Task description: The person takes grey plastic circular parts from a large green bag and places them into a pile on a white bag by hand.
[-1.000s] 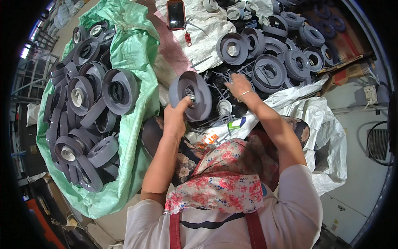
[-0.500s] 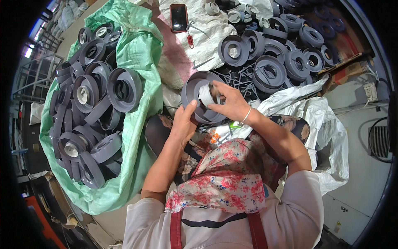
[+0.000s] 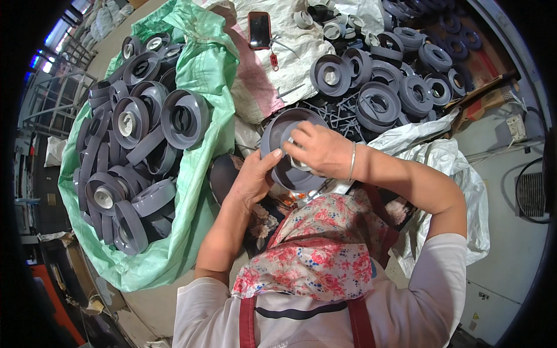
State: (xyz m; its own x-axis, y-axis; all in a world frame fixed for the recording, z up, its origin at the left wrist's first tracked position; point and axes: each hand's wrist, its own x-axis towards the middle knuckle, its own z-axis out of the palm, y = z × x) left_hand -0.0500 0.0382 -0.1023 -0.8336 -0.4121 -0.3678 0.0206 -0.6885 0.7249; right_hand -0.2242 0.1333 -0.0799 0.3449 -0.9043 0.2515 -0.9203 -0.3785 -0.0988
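Over my lap I hold a round grey plastic cup-shaped part (image 3: 285, 177) with a wide rim, tilted open side up. My left hand (image 3: 255, 176) is closed on its left edge, thumb over the rim. The fingers of my right hand (image 3: 322, 151) reach inside and are curled on the white ribbed collar at its centre. That hand covers most of the collar, so how it sits in the grey part is hidden.
At left a green woven sack (image 3: 219, 64) overflows with similar grey parts (image 3: 185, 119), some with white centres. More grey rings (image 3: 378, 104) and thin grey sticks (image 3: 343, 119) lie ahead to the right. A phone (image 3: 259, 30) rests on white sacking (image 3: 301, 52).
My right hand has turned further over the white collar, its elbow swinging out to the right. The grey part sits slightly lower and to the right in view.
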